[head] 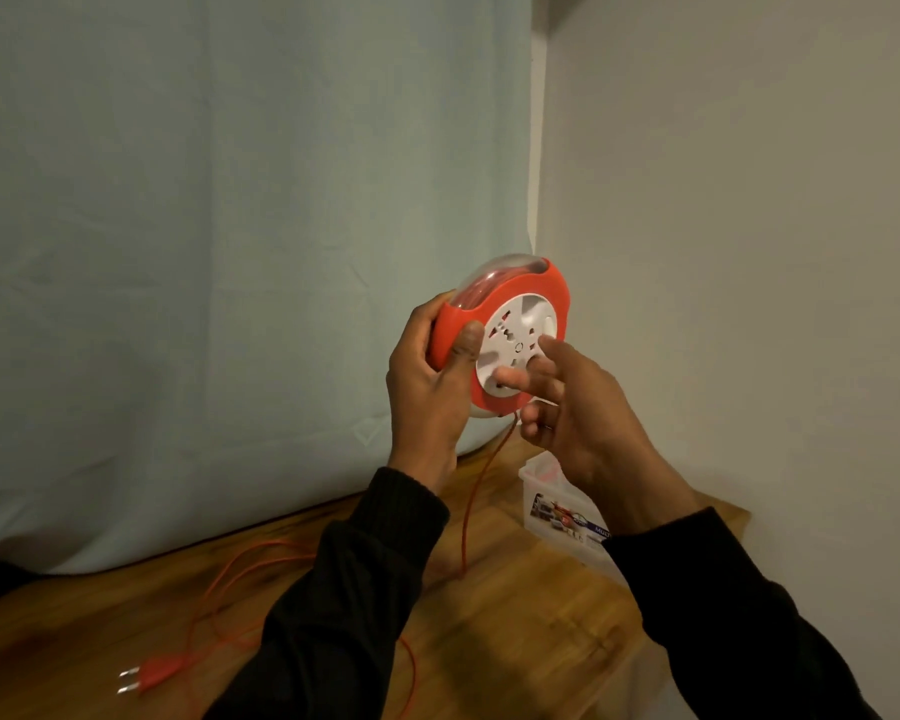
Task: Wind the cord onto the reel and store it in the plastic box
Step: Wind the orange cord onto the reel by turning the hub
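Observation:
A round red reel (536, 283) with a white socket face is held upright in the air above the wooden table. My left hand (430, 387) grips its left rim, thumb on the red edge. My right hand (578, 402) rests its fingertips on the white centre disc, fingers spread. An orange cord (471, 506) hangs from the bottom of the reel down to the table and loops across it. Its two-pin plug (144, 678) lies at the front left. A clear plastic box (559, 506) stands on the table behind my right wrist, partly hidden.
The wooden table (541, 615) ends at the right near a white wall (749, 252). A pale blue curtain (230, 226) hangs behind the table. Loose cord loops (219, 595) lie on the table's left half.

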